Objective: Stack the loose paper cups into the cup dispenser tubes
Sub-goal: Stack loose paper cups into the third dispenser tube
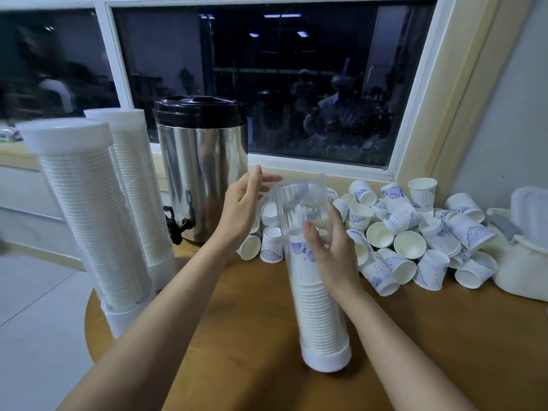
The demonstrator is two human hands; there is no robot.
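An open-topped clear dispenser tube [318, 315] stands upright on its white base near the front middle of the wooden surface [237, 336]. White paper cups are nested inside it to a little past half its height, and the top one shows a blue print.

The right hands' side: the right hand [329, 250] is wrapped round the tube's upper part, thumb in front and fingers behind. The left hand [243, 206] is held up just left of the tube's mouth with its fingers straight and nothing in it; it seems to be just clear of the rim, though the clear plastic makes that hard to judge.

The loose paper cups [409, 232] lie in a tumbled heap along the back edge toward the right corner, under the window. Two full capped tubes [95, 221] stand at the left edge, a steel urn [201, 173] behind them, and a white container [522, 262] at the right edge.
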